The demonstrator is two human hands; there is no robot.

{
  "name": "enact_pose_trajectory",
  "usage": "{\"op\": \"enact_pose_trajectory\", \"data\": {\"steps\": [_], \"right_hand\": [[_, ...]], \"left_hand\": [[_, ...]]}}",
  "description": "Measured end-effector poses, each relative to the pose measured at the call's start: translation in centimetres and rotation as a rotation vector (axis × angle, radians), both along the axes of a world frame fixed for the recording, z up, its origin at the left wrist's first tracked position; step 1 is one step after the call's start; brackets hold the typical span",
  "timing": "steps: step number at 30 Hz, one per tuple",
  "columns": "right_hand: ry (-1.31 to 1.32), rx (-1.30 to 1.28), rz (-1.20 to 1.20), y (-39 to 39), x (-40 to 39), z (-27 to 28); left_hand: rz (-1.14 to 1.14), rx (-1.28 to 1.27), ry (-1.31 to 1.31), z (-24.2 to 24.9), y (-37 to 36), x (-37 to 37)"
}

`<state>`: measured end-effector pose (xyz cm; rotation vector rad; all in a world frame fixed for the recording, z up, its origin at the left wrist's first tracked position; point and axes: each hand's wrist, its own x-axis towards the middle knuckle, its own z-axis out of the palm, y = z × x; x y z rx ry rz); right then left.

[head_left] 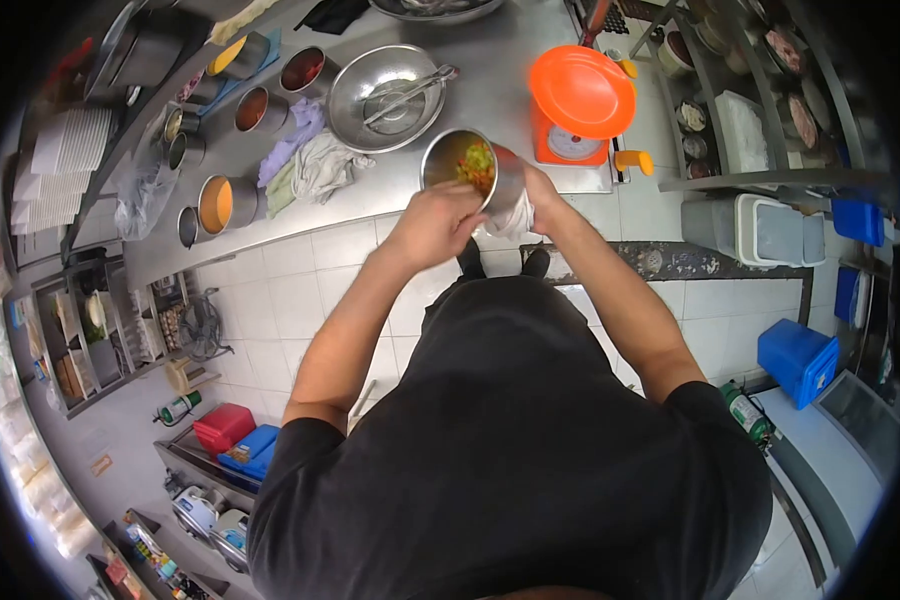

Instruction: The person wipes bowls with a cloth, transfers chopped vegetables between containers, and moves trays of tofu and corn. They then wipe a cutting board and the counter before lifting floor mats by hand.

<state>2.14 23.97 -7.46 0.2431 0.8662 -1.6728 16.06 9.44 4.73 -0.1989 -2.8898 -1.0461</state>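
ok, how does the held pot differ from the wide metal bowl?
Pose: the pot is tilted in the hands; the bowl rests on the counter. Shape: the pot is deep and narrow, the bowl wide and flared. Contents: the pot holds diced food, the bowl a long-handled utensil. Both are silvery and round-mouthed.

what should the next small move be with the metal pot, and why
Probably bring the metal pot a little more upright: it appears tilted with its mouth toward the person's left, and chopped food lies inside. The left hand is at the rim and the right hand at the other side, so both seem placed to steady it.
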Motion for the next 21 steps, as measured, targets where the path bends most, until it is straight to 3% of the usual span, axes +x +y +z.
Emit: {"op": "enact_pose_trajectory", "data": {"steps": [2, 3, 6, 8, 11, 14, 17, 21], "right_hand": [[0.046, 0.103, 0.152, 1.2, 0.5, 0.5], [0.01, 0.124, 0.093, 1.5, 0.8, -0.8], [0.506, 0.509, -0.027, 3.0, 1.4, 1.0], [0.766, 0.451, 0.039, 3.5, 0.8, 1.2], [1.315, 0.472, 0.236, 2.9, -0.5, 3.3], [1.368, 0.378, 0.446, 0.9, -2.8, 4.8], [1.761, 0.354, 0.476, -1.0, -4.7, 3.3], [2.051, 0.443, 0.932, -2.4, -4.2, 6.5]], "left_hand": [[0.055, -0.115, 0.044, -3.4, -1.5, -1.0], [0.064, -0.182, -0.038, -5.2, -2.3, -1.4], [0.075, -0.313, -0.086, -9.2, -3.2, -2.2], [0.084, -0.405, -0.099, -11.9, -3.5, -2.1], [0.074, -0.362, -0.02, -12.9, -3.7, -1.6], [0.138, -0.233, 0.063, -8.1, -4.6, -2.1], [0.335, -0.325, 0.227, -8.2, -6.8, -4.9], [0.227, -0.45, -0.024, -11.0, -7.1, -8.4]]}}
